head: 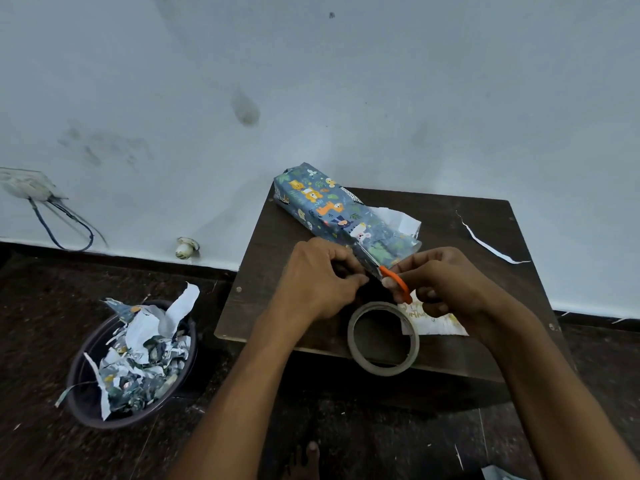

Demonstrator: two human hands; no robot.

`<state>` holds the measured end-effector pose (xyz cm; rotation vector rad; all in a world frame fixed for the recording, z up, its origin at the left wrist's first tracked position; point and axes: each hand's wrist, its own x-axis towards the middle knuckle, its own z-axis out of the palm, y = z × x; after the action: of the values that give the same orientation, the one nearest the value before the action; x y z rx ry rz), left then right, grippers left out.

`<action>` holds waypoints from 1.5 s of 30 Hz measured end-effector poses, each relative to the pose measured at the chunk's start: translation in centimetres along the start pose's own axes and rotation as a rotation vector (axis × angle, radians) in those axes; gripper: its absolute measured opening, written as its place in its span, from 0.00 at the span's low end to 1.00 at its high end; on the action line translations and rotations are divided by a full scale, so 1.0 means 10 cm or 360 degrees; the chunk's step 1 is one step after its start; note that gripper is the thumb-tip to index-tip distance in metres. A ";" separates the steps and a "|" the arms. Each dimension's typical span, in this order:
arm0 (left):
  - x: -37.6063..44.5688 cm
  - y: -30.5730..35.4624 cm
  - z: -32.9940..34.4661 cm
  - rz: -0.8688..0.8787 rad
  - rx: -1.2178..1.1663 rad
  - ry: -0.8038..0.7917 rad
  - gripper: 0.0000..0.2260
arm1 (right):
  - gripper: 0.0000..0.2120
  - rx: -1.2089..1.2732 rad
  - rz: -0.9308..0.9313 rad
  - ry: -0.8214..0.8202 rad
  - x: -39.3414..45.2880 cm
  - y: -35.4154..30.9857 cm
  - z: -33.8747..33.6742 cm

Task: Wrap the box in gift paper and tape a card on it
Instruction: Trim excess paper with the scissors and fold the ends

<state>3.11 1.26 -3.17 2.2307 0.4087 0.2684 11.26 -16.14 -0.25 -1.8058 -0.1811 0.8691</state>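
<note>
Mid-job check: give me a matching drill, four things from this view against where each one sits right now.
Things:
1. scissors
2. tape roll
3. card
4. paper scraps

Places:
A. in the dark bowl on the floor
B. near edge of the table
C. in the right hand
D. on the table, partly under the right hand

Pairs: 1-C, 2-B, 3-D, 4-A

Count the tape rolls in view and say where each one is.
1. The tape roll lies flat at the table's near edge, just left of the card. Others may be hidden.
</note>
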 end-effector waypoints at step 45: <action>0.77 -0.27 -0.16 0.0233 0.1170 0.0227 0.38 | 0.08 0.0690 0.0130 -0.0057 -0.25 0.13 0.21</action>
<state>9.19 6.89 -3.86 2.9807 0.4722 0.4032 7.76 -16.34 -0.57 -1.4005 0.0579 0.9186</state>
